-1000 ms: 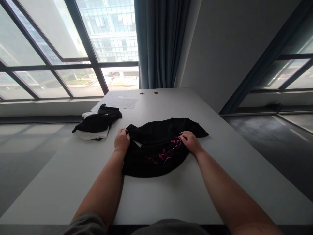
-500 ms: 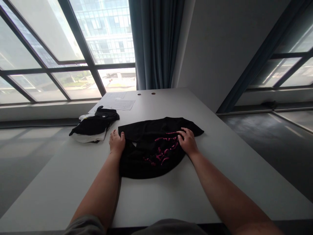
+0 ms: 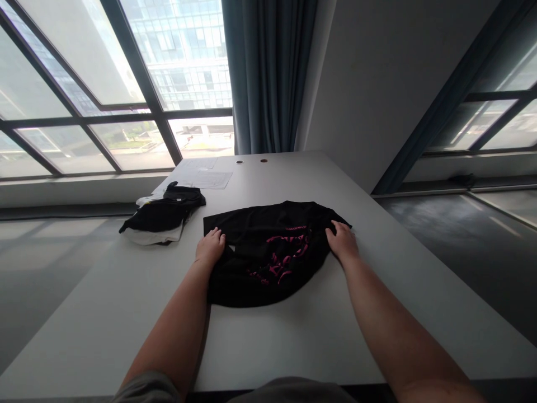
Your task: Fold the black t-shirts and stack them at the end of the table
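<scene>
A black T-shirt (image 3: 251,263) with a pink print lies spread on the white table in front of me, its right end narrowing to a point. Over its left edge rests my left hand (image 3: 212,245), open, the fingers lying on the cloth beside a small pale gap. My right hand (image 3: 343,240) touches the shirt near its pointed right end. Its thumb and forefinger are apart, and the hand hides part of that edge.
Left of the shirt, a pile of black and white clothes (image 3: 161,215) lies on the table (image 3: 268,347). Sheets of paper (image 3: 213,179) are behind it, and two round holes are near the far edge. Beyond stand a blue curtain (image 3: 268,78) and windows.
My right hand has slid right from the print to the shirt's pointed end. My left hand has shifted slightly right, further onto the cloth. The shirt lies nearly as before.
</scene>
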